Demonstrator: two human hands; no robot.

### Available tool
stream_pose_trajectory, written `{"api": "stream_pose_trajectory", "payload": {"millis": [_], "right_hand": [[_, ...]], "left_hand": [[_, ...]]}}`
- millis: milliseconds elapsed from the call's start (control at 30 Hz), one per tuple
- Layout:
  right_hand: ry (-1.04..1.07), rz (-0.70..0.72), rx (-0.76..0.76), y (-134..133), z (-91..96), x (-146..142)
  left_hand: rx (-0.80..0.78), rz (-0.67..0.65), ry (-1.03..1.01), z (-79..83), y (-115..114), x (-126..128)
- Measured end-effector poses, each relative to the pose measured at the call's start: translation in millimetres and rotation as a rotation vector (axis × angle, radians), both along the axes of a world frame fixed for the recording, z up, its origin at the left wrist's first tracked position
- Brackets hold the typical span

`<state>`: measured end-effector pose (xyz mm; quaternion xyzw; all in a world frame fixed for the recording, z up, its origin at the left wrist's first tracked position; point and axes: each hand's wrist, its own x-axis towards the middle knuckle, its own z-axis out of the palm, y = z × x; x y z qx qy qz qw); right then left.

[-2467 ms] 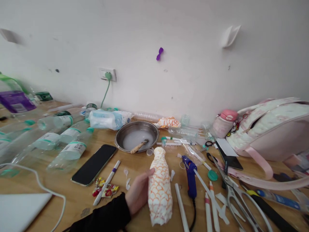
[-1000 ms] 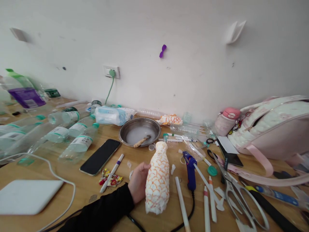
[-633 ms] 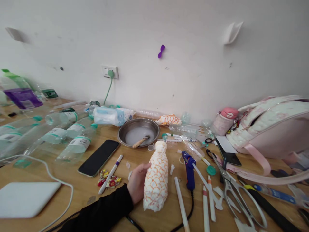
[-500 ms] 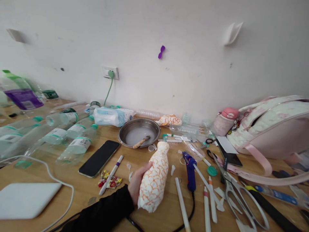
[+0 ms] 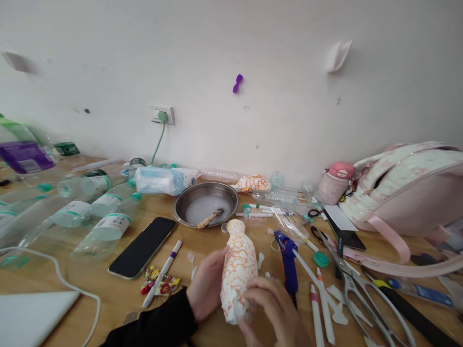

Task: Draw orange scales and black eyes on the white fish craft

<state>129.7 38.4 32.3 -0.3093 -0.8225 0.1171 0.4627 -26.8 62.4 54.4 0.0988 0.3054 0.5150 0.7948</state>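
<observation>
A bottle wrapped in white paper with an orange scale pattern (image 5: pixel 238 265) is held just above the wooden table (image 5: pixel 108 294), neck pointing away. My left hand (image 5: pixel 207 285), in a black sleeve, grips its left side with the fingers curled round it. My right hand (image 5: pixel 275 308) has come up at the lower right and its fingers press on the bottle's bottom end. A blue glue gun (image 5: pixel 287 260) lies just to the right of the bottle.
A steel bowl (image 5: pixel 205 205) with white paste and a brush sits behind the bottle. A phone (image 5: pixel 142 246), a marker (image 5: pixel 161 273), several clear plastic bottles (image 5: pixel 104 226), glue sticks, large scissors (image 5: pixel 356 289) and a pink bag (image 5: pixel 408 188) crowd the table.
My right hand has come into view and taken hold of the wrapped bottle's bottom end. The bottle tilted in my left hand and then came upright again, a little higher.
</observation>
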Motion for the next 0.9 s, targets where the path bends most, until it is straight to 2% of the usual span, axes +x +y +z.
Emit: {"api": "stream_pose_trajectory", "payload": {"millis": [167,300,400,600,767,900], "right_hand": [[0.139,-0.003,-0.177,5,-8.0,1],[0.198,-0.051,-0.239,-3,-8.3,-6],[0.194,-0.121,-0.243,-8,-8.6,-12],[0.122,-0.106,-0.251,-11,-7.8,-11],[0.032,-0.061,-0.154,-4,-3.7,2],[-0.104,0.064,-0.046,0,3.6,14]], "left_hand": [[0.011,-0.04,0.011,1.1,-3,-1],[-0.031,-0.047,0.044,-4.4,-4,0],[-0.057,-0.067,0.052,-8.3,-5,0],[-0.066,-0.102,0.039,-9.9,-6,2],[-0.009,-0.073,-0.006,-8.6,-3,6],[0.043,-0.063,-0.064,-8.8,-4,7]]}}
